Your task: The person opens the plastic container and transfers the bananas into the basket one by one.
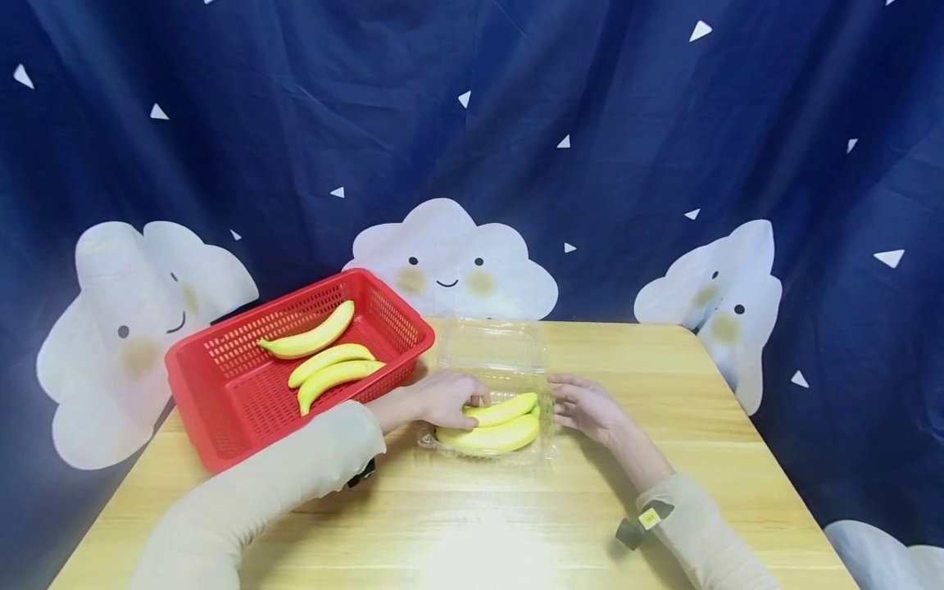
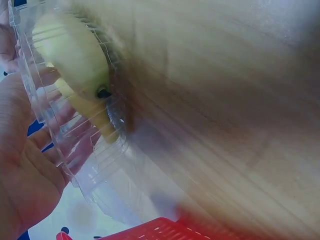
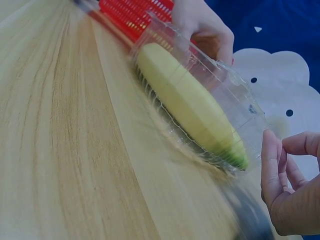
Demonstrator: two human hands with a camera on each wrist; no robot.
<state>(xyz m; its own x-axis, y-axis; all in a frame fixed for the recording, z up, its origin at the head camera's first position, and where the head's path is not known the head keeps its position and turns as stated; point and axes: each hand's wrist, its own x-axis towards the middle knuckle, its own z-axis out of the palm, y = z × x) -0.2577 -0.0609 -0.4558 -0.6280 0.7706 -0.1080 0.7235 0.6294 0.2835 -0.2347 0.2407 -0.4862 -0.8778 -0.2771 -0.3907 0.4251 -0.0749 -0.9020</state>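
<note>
A clear plastic clamshell box (image 1: 547, 447) stands on the table with its lid (image 1: 492, 344) raised at the back. Two yellow bananas (image 1: 490, 437) lie side by side in it, one greenish at the tip. My left hand (image 1: 450, 399) reaches in over the box's left side, thumb and fingers about the left end of the rear banana (image 1: 509, 408). Through the plastic, the left wrist view shows its fingers (image 2: 62, 112) beside the fruit. My right hand (image 1: 587, 407) is at the box's right wall, fingers loosely bent, holding nothing.
A red perforated basket (image 1: 214, 426) stands left of the box, with three bananas (image 1: 335, 356) inside. My left forearm passes over its front right edge. A dark blue curtain (image 1: 627, 106) with cloud prints hangs behind the wooden table (image 1: 354, 541).
</note>
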